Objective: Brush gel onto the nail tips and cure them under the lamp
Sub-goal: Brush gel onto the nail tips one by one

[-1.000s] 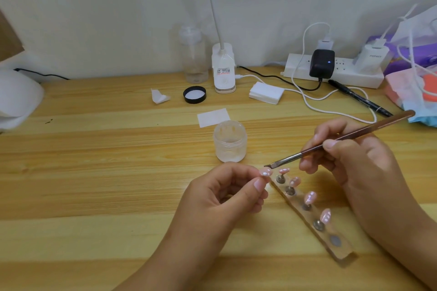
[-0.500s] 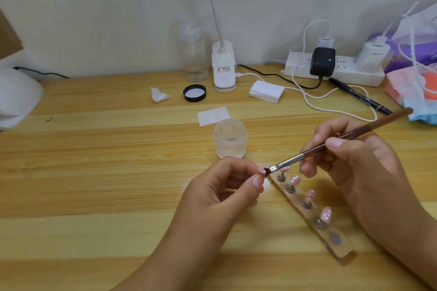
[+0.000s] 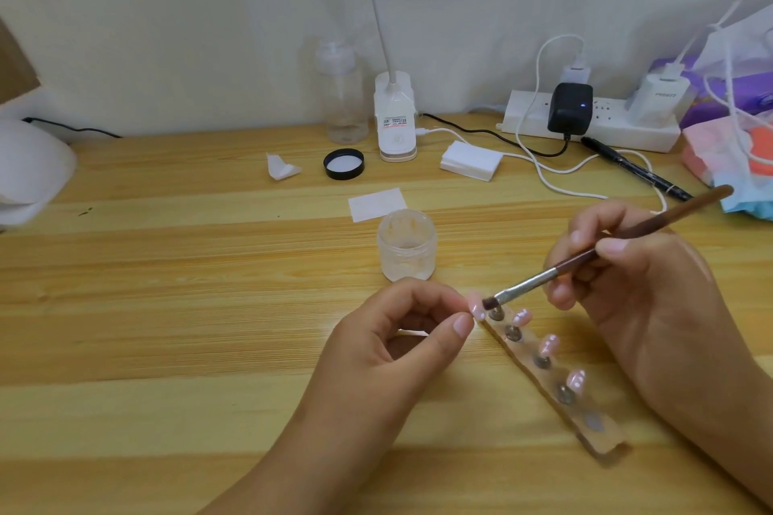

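- Found pale, matt wood with streaky grain in the table (image 3: 167, 305).
- Saw a glossy dark-brown handle, a shiny metal ferrule and dark bristles on the brush (image 3: 539, 278).
- Noted a glossy pink sheen on the nail tip (image 3: 477, 309).
- Made out clear, smooth plastic set with dull grey metal discs in the holder strip (image 3: 606, 441).
- Found frosted, translucent plastic in the jar (image 3: 406, 251).
- Saw smooth black plastic around the lid (image 3: 344, 165).
- Noted smooth white plastic on the power strip (image 3: 627, 134).

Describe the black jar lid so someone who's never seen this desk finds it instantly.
Find the white lamp base at the back of the wooden table, near the wall. Just left of its foot lies the black lid, flat on the wood. It is the only round black-rimmed thing there, white inside, unlike the white paper scrap on its left.
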Demonstrator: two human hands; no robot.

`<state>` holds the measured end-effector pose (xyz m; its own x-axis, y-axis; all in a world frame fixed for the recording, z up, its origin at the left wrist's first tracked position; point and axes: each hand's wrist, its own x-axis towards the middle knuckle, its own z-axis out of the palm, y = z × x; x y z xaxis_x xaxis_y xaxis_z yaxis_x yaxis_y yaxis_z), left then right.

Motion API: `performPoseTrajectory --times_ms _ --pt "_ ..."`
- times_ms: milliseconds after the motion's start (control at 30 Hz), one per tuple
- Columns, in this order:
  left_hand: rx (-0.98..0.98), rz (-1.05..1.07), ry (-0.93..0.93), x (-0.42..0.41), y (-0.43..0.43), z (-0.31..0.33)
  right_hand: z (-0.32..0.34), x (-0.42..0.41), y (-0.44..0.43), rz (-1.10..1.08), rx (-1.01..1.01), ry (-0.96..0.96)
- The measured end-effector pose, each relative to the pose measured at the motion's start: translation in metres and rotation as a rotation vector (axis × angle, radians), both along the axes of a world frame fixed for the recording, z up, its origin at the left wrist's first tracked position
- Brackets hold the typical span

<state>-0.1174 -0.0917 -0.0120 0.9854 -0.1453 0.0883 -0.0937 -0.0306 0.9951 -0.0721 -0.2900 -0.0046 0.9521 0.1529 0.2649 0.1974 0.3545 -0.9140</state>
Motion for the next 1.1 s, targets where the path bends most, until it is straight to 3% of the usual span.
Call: performPoseTrajectory --times_ms 400,500,633,767,833,900,1000,1100 --pt "-0.07 -0.007 0.051 -0.001 0.002 0.0 -0.001 -0.006 0.005 -0.226 -0.255 -0.136" --pt "-0.082 0.011 0.062 -0.001 0.001 -0.001 0.006 -0.012 0.006 -0.173 -0.311 -0.069" --pt "-0.082 0.003 0.05 -0.001 0.001 0.001 0.03 -0.012 -0.007 -0.044 -0.6 -0.196" --pt "-0.105 0.0 0.052 -0.002 0.0 0.002 0.041 0.002 -0.03 -0.263 -1.39 -0.79" --pt "-0.134 0.012 0.051 -0.002 0.0 0.002 0.033 0.007 -0.038 -0.263 -1.612 -0.828" --pt "-0.147 0.012 0.056 -0.002 0.001 0.002 0.026 0.009 -0.041 -0.255 -1.652 -0.826" --pt "-0.087 0.0 0.018 -0.003 0.002 0.005 0.017 0.014 -0.043 -0.242 -1.552 -0.882" --pt "0.122 -0.045 -0.21 -0.011 -0.003 0.007 0.006 0.018 -0.047 -0.183 -1.376 -0.658"
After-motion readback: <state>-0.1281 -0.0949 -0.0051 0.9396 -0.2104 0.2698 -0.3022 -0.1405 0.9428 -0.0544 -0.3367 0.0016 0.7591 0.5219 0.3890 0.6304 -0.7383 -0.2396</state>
